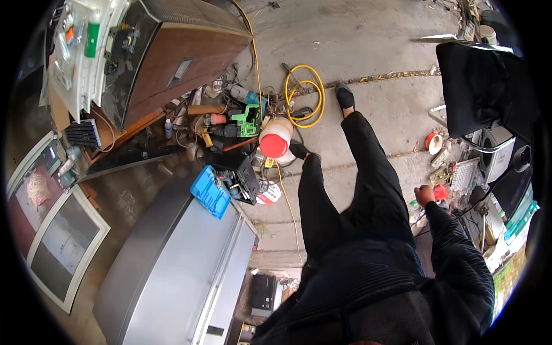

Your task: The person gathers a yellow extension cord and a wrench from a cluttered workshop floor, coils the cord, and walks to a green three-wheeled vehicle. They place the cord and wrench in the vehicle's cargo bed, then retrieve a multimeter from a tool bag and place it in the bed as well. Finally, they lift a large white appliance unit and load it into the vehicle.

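Note:
My right hand [424,195] hangs at my right side, its fingers curled closed. Whatever is inside it, if anything, is hidden. A red piece [440,192] shows right beside the hand, among clutter; whether they touch I cannot tell. My left hand is out of view. Ahead of my left foot stand a white tub with a red lid [274,145] and a bright green power tool [247,121]. A coiled yellow hose [318,95] lies on the concrete between these and my right shoe [345,96].
On the left, a large grey metal cabinet [172,270] carries a blue plastic tool case [211,192] at its edge. A brown wooden cabinet [190,63] is farther ahead. To the right are a black chair [477,86], a roll of tape [434,143] and a white wire basket [464,174].

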The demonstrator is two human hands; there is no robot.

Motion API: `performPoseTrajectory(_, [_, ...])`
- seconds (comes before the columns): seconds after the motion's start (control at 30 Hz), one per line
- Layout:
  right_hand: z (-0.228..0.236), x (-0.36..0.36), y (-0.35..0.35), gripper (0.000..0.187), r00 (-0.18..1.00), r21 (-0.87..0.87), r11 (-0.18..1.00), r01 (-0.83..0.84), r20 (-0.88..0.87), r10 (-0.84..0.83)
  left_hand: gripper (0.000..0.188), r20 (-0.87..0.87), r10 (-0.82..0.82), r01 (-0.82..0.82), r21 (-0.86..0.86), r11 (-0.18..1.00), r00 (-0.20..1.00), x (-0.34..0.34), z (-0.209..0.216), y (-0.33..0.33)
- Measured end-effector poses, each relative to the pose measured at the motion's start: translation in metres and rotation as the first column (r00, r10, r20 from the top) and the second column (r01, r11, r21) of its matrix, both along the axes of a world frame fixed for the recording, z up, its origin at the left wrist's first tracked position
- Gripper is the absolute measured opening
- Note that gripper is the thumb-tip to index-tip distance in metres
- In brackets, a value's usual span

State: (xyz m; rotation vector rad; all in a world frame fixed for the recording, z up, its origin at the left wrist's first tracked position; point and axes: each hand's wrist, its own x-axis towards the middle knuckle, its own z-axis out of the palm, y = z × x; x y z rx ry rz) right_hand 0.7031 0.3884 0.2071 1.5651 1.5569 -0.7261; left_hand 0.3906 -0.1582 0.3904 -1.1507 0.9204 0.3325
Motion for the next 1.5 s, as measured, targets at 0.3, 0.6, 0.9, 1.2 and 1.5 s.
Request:
performPoseTrajectory(0.3, [0.017,-0.035,0.023,0.036,0.718,-0.242,0.766,0.595,-0.266,-0.643,0.035,-0.77,0.078,-0.036,0.07,0.997,0.633,-0.17,-0.035,0.178])
performPoseTrajectory(0.6, [0.061,-0.151,0.12,0.031,0.34,-0.365,0.551,0.751,-0.502,-0.795,0.038,-0.823,0.228,0.257,0.405,0.877,0.52,-0.206,0.067,0.444])
performPoseTrajectory(0.9, [0.066,-0.092,0.103,0.032,0.485,-0.187,0.572,0.798,-0.362,-0.796,0.029,-0.818,0.567,0.951,0.245,0.191,0.096,-0.185,0.225,0.583])
performPoseTrajectory(1.2, [0.089,-0.083,0.089,0.03,0.446,-0.198,0.494,0.846,-0.243,-0.861,0.016,-0.587,0.804,0.982,-0.075,-0.174,0.098,-0.233,0.317,0.65])
performPoseTrajectory(1.5, [0.074,-0.119,0.081,0.034,0.502,-0.228,0.657,0.718,-0.484,-0.717,0.016,-0.699,0.648,0.951,0.173,-0.256,0.302,-0.182,0.287,0.683])
